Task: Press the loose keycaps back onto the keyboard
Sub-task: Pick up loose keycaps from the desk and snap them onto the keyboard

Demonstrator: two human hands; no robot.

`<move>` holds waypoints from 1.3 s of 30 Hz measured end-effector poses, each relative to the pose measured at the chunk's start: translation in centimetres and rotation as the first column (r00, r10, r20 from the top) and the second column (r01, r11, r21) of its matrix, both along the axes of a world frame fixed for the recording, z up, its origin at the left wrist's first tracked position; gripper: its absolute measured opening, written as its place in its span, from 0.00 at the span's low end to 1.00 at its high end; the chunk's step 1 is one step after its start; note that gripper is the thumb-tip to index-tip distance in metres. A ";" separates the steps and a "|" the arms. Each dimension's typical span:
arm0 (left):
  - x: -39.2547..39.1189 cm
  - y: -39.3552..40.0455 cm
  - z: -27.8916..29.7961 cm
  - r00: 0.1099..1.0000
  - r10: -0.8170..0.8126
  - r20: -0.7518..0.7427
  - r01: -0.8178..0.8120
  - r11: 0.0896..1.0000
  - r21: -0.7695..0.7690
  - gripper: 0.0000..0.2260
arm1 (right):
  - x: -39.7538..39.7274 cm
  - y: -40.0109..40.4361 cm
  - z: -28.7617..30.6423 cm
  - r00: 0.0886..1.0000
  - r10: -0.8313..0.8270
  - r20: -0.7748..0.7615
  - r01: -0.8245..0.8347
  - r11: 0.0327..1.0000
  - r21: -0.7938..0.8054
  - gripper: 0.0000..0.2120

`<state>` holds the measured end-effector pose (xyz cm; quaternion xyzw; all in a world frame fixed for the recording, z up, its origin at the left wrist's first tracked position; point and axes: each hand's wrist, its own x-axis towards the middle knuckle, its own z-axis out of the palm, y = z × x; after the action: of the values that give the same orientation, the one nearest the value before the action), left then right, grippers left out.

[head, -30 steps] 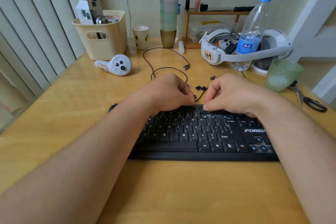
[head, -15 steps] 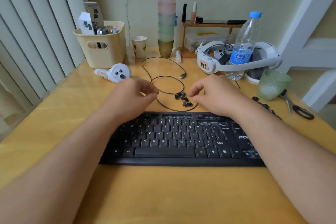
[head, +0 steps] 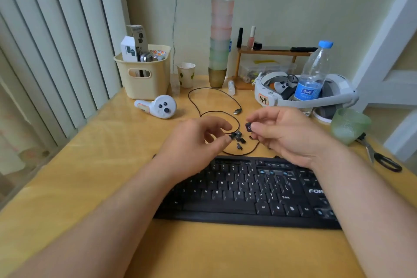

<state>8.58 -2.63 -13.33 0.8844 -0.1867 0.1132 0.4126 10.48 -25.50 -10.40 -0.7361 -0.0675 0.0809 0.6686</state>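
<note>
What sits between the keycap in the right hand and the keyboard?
Nothing visible. The right hand pinches the keycap above the desk behind the keyboard; only a loop of black cable and the loose keycaps lie below, on the desk short of the keys.

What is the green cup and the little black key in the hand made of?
The green cup looks like frosted glass or plastic: it is cloudy and see-through with a bumpy surface. The keycap, pinched by the right hand, looks like matte black plastic, like the keyboard.
</note>
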 end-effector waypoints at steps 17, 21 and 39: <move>-0.8 -1.9 -0.3 0.986 -0.076 0.150 0.108 0.971 -0.212 0.08 | -1.6 0.7 -0.2 0.975 0.156 -0.158 -0.092 0.931 0.352 0.13; -0.8 -1.8 -0.4 0.982 -0.057 0.182 0.092 0.977 -0.190 0.09 | -1.7 1.0 -0.4 0.975 0.173 -0.142 -0.111 0.924 0.365 0.16; -0.4 -1.2 -0.2 0.970 -0.061 0.234 0.105 0.977 -0.183 0.12 | -2.3 1.2 -0.4 0.992 0.120 -0.025 -0.107 0.948 0.300 0.17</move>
<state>8.20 -3.83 -13.48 0.8125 -0.2577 0.2138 0.4772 8.17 -24.33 -10.82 -0.6200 -0.1069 0.1238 0.7674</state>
